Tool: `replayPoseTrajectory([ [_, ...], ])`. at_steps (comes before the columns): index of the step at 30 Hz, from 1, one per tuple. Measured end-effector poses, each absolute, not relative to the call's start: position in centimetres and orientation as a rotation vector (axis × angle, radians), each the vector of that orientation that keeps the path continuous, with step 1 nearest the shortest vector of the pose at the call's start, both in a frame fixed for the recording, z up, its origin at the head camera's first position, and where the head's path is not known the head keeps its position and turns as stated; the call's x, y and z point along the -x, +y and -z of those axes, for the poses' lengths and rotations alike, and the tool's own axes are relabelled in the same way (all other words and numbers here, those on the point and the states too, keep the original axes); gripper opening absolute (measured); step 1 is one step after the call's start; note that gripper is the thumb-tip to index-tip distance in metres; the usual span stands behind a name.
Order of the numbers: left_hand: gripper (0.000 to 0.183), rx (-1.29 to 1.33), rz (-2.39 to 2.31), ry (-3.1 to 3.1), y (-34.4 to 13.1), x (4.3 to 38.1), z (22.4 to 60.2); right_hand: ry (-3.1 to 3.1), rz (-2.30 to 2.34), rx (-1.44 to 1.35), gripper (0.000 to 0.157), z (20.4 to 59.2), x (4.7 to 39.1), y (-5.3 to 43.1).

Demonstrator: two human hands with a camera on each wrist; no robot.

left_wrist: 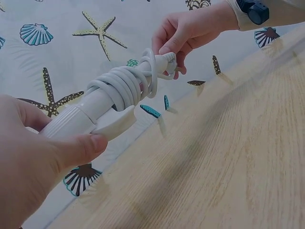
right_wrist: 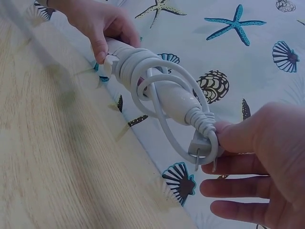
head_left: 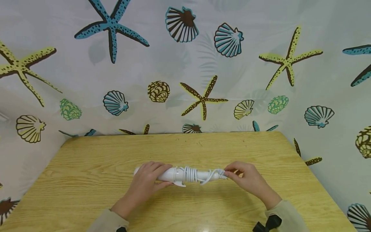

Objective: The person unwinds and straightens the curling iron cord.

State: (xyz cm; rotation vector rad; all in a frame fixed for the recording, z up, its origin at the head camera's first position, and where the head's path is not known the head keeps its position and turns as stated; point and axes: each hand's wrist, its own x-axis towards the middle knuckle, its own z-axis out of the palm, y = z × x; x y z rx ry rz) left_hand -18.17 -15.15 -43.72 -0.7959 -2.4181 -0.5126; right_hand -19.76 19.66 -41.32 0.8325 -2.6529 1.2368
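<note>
A white curling iron is held level over the wooden table, its cord wound in several loops round the handle. My left hand grips the thick barrel end, thumb near the curved clamp lever. At the other end, my right hand pinches the two-pin plug with thumb and index finger, beside the ribbed cord sleeve. The right hand's other fingers extend below the plug in the right wrist view. A loose loop of cord runs from the coils toward the plug.
Beneath the hands lies a wood-grain table. A pale cloth printed with starfish and shells rises behind it and along both sides. Dark straps show at the sleeves.
</note>
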Motion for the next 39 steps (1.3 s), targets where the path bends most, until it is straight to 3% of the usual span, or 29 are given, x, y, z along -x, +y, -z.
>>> replayPoseTrajectory([
  [39, 0.05, 0.901, 0.42, -2.369, -14.81, 18.01, 43.08, -2.441, -1.241, -1.282, 0.013, 41.33, 20.15, 19.9],
])
